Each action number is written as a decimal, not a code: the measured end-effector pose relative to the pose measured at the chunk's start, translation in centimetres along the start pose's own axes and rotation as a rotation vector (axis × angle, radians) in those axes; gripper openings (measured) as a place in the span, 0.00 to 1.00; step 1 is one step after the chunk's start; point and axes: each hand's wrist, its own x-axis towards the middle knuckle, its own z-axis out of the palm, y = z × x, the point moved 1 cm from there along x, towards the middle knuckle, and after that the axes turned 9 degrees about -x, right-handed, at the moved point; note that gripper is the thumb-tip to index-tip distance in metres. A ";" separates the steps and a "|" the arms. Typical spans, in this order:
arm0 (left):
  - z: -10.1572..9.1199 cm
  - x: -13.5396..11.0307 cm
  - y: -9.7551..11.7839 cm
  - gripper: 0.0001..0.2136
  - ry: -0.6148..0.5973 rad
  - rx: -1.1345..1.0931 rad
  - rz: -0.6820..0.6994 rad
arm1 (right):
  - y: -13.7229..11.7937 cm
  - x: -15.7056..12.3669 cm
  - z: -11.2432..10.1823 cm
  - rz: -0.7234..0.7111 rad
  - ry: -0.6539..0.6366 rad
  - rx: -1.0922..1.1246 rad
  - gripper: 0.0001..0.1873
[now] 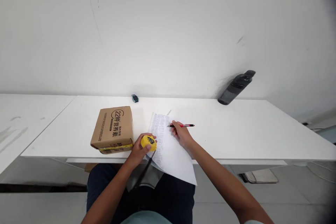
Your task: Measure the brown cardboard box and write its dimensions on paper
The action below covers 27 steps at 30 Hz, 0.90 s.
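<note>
My left hand (pixel 140 149) is closed around a yellow tape measure (pixel 149 142), beside the near right corner of a brown cardboard box (pixel 112 127). A stretch of yellow tape shows along the box's front lower edge. In my right hand (pixel 181 133) is a pen (pixel 183 125) with a red and black barrel, its tip over the paper. The sheet of paper (pixel 175 157) carries dense handwriting on its left part, while its right part is blank. Its near end hangs past the table edge. A black strap dangles below the tape measure.
A dark bottle (pixel 236 88) stands at the back right by the wall. At the back of the white table (pixel 236 136) lies a small dark key fob (pixel 134 98). Below the table on the right, a flat pale object (pixel 261 176) rests on the floor.
</note>
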 end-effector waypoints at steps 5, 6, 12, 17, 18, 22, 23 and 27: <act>-0.6 1.1 -0.1 0.27 -0.088 -0.141 -0.116 | -0.3 -0.1 -0.1 -0.071 0.140 -0.011 0.25; -0.6 1.1 0.0 0.28 -0.096 -0.157 -0.133 | -0.3 0.1 0.0 -0.088 0.185 -0.011 0.25; -0.3 1.1 0.7 0.26 -0.031 -0.189 -0.111 | 0.2 0.1 0.6 -0.157 0.324 -0.117 0.24; -0.2 1.0 0.6 0.27 -0.009 -0.153 -0.104 | 0.2 0.2 0.9 -0.185 0.266 -0.212 0.23; -0.2 1.1 0.6 0.27 -0.012 -0.150 -0.101 | 0.2 0.3 0.9 -0.185 0.260 -0.227 0.23; -0.3 1.2 0.5 0.26 -0.045 -0.121 -0.094 | 0.2 0.5 1.0 -0.187 0.248 -0.275 0.21; -0.4 1.3 0.3 0.26 -0.052 -0.108 -0.093 | 0.2 0.5 1.0 -0.191 0.243 -0.283 0.21; -1.0 1.3 -0.5 0.25 -0.085 -0.081 -0.083 | 0.3 0.4 1.0 -0.202 0.229 -0.284 0.21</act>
